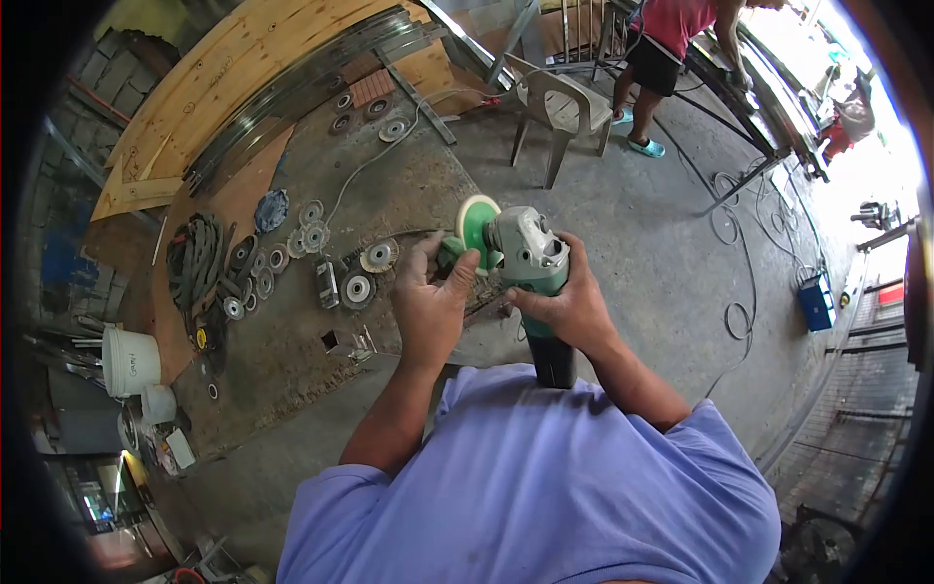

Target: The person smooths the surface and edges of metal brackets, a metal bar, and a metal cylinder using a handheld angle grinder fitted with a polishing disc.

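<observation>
In front of my chest is an angle grinder (540, 277) with a dark green body, a grey metal head and a black lower end. My right hand (564, 302) is wrapped around its body just below the head. A green disc with a pale rim (477, 219) is fitted to the head and faces left. My left hand (435, 287) is closed on a small dark green piece (450, 255) right beside the disc; I cannot tell what this piece is. Several grinding discs (358, 289) lie on the floor beyond my left hand.
A plastic chair (564, 112) stands ahead, near a person (662, 49) bent over a metal frame. Cables (739, 311) loop across the floor to a blue box (815, 300) at right. At left are coiled hoses (197, 258), a white bucket (131, 362) and plywood (243, 63).
</observation>
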